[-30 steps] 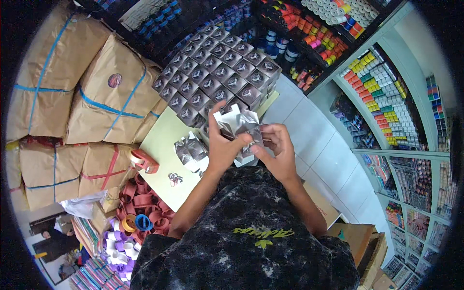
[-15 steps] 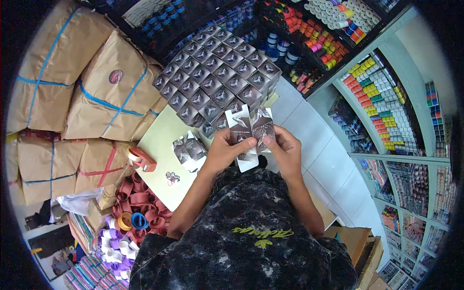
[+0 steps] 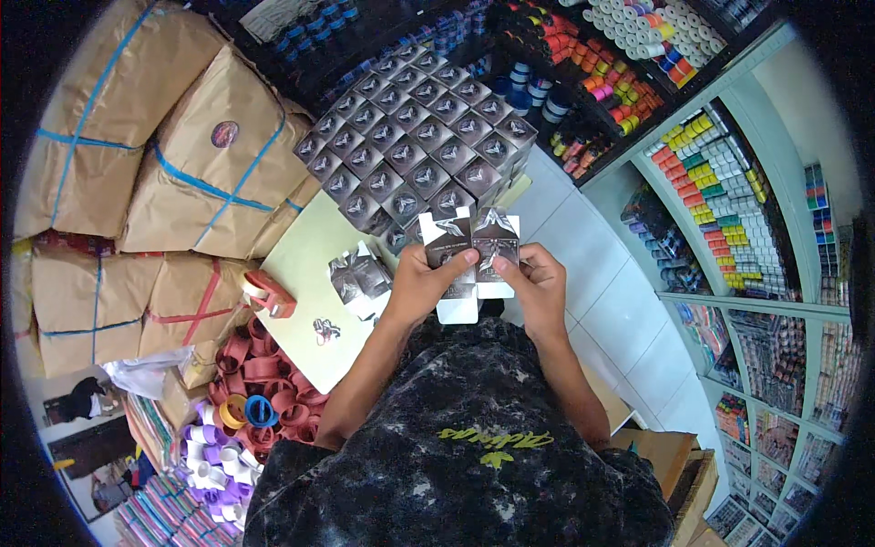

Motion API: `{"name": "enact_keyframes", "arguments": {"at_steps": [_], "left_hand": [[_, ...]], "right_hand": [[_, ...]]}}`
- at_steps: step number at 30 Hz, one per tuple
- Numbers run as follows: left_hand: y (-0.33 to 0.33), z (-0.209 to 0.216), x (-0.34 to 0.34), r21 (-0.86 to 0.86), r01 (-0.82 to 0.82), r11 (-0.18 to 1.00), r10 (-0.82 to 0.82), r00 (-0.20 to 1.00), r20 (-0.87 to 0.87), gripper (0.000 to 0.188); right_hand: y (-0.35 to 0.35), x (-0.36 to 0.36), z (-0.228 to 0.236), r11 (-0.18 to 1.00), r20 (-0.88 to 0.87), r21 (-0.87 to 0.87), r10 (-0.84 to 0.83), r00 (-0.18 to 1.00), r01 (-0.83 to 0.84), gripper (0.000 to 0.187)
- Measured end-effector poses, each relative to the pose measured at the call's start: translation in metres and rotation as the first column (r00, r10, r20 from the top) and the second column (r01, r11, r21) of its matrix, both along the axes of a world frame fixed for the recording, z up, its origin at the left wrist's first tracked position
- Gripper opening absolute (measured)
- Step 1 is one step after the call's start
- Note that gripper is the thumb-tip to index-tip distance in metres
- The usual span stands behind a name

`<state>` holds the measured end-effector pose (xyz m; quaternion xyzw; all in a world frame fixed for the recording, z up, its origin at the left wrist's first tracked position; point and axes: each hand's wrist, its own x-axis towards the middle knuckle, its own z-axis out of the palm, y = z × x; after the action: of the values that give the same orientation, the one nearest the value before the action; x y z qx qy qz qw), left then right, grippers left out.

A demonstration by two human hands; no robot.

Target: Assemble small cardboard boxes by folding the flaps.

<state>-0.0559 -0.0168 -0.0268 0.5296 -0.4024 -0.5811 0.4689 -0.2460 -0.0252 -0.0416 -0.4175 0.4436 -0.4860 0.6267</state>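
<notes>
My left hand (image 3: 421,283) and my right hand (image 3: 536,283) together hold a flat unfolded carton blank (image 3: 472,244), dark grey with white flaps, spread open between my thumbs. Just beyond it stands a large block of folded grey boxes (image 3: 415,146) stacked in rows. A small pile of flat carton blanks (image 3: 357,276) lies on a pale green board (image 3: 310,283) to the left of my left hand.
Brown paper parcels (image 3: 182,173) tied with blue and red tape fill the left side. Red, purple and white tape rolls (image 3: 251,383) lie at lower left. Shelves of coloured rolls (image 3: 720,182) line the right and back. White floor tiles (image 3: 602,292) show on the right.
The carton, held tilted and partly crumpled by both hands before, has been flattened and spread out facing up. Both hands have shifted slightly forward toward the stacked boxes.
</notes>
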Motion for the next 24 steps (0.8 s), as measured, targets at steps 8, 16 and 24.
{"name": "enact_keyframes", "arguments": {"at_steps": [8,16,24], "left_hand": [[0.002,0.006,0.002,0.023,-0.021,1.0,0.022,0.997,-0.078,0.016],[0.004,0.007,0.003,0.005,-0.026,1.0,0.026,0.999,-0.035,0.017],[0.008,0.004,0.006,-0.044,0.094,0.995,-0.101,0.977,-0.189,0.058]], "right_hand": [[-0.001,0.006,0.005,1.0,-0.003,-0.024,0.009,1.0,-0.009,0.02],[0.002,0.004,-0.003,1.0,-0.083,0.006,0.021,0.996,-0.02,0.018],[0.003,0.008,0.004,0.975,-0.212,-0.178,0.091,0.973,-0.13,0.026]]}}
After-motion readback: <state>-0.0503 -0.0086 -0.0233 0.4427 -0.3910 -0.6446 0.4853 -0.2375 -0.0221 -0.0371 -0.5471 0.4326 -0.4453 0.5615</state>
